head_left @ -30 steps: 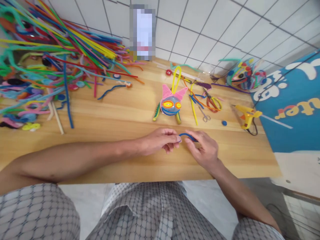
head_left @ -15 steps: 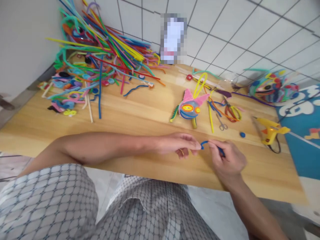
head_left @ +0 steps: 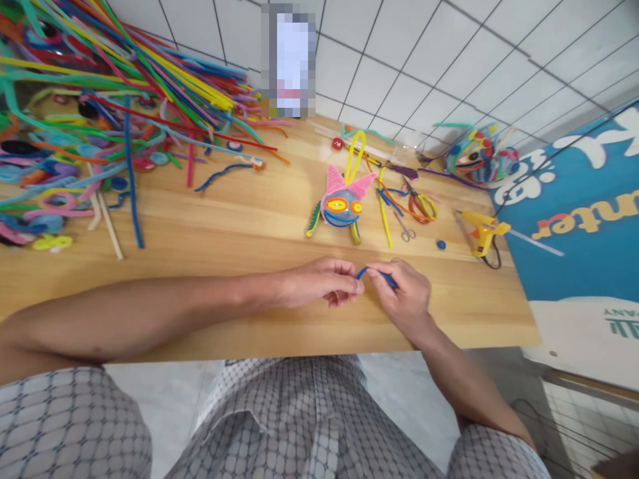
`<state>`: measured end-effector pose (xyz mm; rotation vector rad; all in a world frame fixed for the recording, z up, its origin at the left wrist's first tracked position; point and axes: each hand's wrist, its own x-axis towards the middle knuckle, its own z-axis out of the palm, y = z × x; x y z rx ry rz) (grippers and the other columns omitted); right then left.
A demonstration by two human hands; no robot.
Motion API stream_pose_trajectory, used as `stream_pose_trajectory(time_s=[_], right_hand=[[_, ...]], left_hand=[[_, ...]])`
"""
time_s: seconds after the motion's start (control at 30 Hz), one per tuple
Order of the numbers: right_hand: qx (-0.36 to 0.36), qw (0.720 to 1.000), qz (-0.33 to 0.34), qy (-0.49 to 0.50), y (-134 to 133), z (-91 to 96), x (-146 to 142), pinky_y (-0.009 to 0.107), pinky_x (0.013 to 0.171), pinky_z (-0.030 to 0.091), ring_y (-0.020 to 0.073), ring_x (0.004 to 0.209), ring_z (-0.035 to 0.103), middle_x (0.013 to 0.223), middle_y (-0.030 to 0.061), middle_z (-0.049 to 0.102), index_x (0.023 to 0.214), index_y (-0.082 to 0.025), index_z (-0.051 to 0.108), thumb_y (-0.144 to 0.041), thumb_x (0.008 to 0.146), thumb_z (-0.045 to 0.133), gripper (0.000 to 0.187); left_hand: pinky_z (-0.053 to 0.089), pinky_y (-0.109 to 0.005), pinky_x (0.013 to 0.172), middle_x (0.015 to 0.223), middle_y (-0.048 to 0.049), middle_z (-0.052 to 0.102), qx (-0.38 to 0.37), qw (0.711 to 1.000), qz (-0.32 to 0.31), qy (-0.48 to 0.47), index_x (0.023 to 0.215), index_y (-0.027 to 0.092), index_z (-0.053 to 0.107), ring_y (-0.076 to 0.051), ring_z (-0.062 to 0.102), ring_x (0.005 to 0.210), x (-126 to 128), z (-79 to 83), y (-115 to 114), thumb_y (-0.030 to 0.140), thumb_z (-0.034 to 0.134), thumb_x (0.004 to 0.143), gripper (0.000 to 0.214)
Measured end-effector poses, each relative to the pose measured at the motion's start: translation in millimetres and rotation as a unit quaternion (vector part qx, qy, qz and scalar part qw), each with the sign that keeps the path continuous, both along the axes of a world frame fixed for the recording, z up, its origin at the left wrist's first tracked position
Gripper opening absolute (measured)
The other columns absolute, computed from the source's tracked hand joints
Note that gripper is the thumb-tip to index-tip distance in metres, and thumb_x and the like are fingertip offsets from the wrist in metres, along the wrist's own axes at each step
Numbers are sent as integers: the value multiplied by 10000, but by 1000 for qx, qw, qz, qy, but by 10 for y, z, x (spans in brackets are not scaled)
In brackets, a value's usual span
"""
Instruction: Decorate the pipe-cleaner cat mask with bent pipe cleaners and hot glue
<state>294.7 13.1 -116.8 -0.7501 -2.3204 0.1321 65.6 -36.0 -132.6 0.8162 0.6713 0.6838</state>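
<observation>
Near the table's front edge, a short blue pipe cleaner (head_left: 363,272) bends between my two hands. My left hand (head_left: 329,283) pinches one end between thumb and finger. The rest runs into my right hand (head_left: 403,289), whose fingers are closed round it. Just beyond my hands stands a small craft figure (head_left: 343,207) with a clear round body, pink ears, yellow-orange eyes, a blue mouth and a yellow loop on top. To its right lie a yellow pipe cleaner (head_left: 386,216), small metal scissors (head_left: 408,234) and a blue coil (head_left: 440,245).
A large heap of coloured pipe cleaners (head_left: 164,80) covers the back left. Orange-and-yellow-handled scissors (head_left: 422,205) and a yellow glue gun (head_left: 483,233) lie at the right. A colourful wrapped ball figure (head_left: 476,156) sits by the tiled wall. A phone (head_left: 294,63) leans there.
My view has turned to the right, so everything sits further left. My hands have drawn a little closer together, both still holding the blue pipe cleaner.
</observation>
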Motion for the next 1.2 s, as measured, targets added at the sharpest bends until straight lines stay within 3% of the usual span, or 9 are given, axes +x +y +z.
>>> stream_pose_trajectory(time_s=[0.07, 0.13, 0.3, 0.4, 0.5, 0.77, 0.97, 1.13, 1.2], right_hand=[[-25, 999, -36, 25, 34, 35, 4, 302, 571, 515, 152, 599, 687, 784, -5, 813, 1018, -254, 824, -194, 1068, 734, 119], [-8, 997, -60, 51, 65, 55, 3, 301, 544, 477, 144, 566, 641, 739, -20, 771, 995, -255, 815, -191, 1050, 735, 116], [127, 992, -16, 12, 64, 21, -9, 312, 563, 473, 147, 586, 655, 733, -13, 765, 1067, -243, 778, -118, 1025, 755, 134], [157, 988, -4, -2, 40, -22, -12, 321, 602, 509, 162, 612, 685, 753, -3, 783, 1124, -248, 782, -95, 1004, 769, 196], [129, 992, -2, 6, 29, -36, -20, 319, 623, 538, 167, 631, 711, 773, 0, 804, 1135, -255, 799, -83, 997, 757, 224], [64, 997, 45, 6, -8, -9, -59, 304, 575, 497, 153, 626, 706, 779, 5, 825, 1071, -239, 779, -112, 1037, 751, 134], [-22, 999, 29, 34, 19, -5, -29, 274, 554, 463, 128, 611, 661, 752, -25, 766, 1027, -231, 797, -91, 1024, 758, 144], [-48, 997, 2, 67, 5, 5, 9, 262, 555, 463, 115, 566, 595, 686, -56, 654, 971, -230, 793, -124, 1012, 765, 118], [-40, 997, 0, 70, -24, -18, 2, 259, 564, 478, 117, 569, 604, 688, -55, 655, 992, -232, 793, -131, 1014, 762, 109]], left_hand=[[473, -259, 640, 745, 22, 697, 25, 996, -84, 10, 811, 185, 709, -111, 593, 653, -2, 5, -47, 392, 910, 827, 289], [482, -252, 634, 770, 16, 714, 26, 995, -96, 8, 832, 180, 722, -107, 598, 653, 0, 3, -79, 429, 926, 854, 322], [489, -237, 602, 987, -18, 781, -60, 993, 69, -68, 965, 167, 752, -78, 627, 650, 2, -19, -22, 628, 1037, 766, 577], [484, -232, 594, 959, -16, 771, -82, 986, 112, -88, 947, 160, 737, -71, 610, 643, 14, -34, 20, 562, 1078, 726, 571], [455, -227, 563, 850, 9, 724, -73, 989, 114, -63, 873, 162, 699, -67, 577, 609, 33, -34, 17, 518, 1067, 714, 536], [468, -249, 575, 727, 28, 647, 66, 996, -31, 57, 828, 204, 633, -116, 567, 602, -70, -23, 85, 502, 881, 864, 390], [337, -228, 583, 679, 47, 577, 229, 942, 43, 239, 787, 200, 646, -112, 473, 643, -169, 55, 196, 272, 722, 919, 169], [426, -245, 547, 719, 33, 624, 77, 985, 109, 112, 891, 199, 654, -116, 543, 592, -122, 15, 182, 447, 806, 904, 290], [436, -239, 542, 789, 15, 657, 31, 987, 147, 57, 887, 190, 648, -99, 554, 597, -88, -14, 171, 482, 876, 853, 372]])
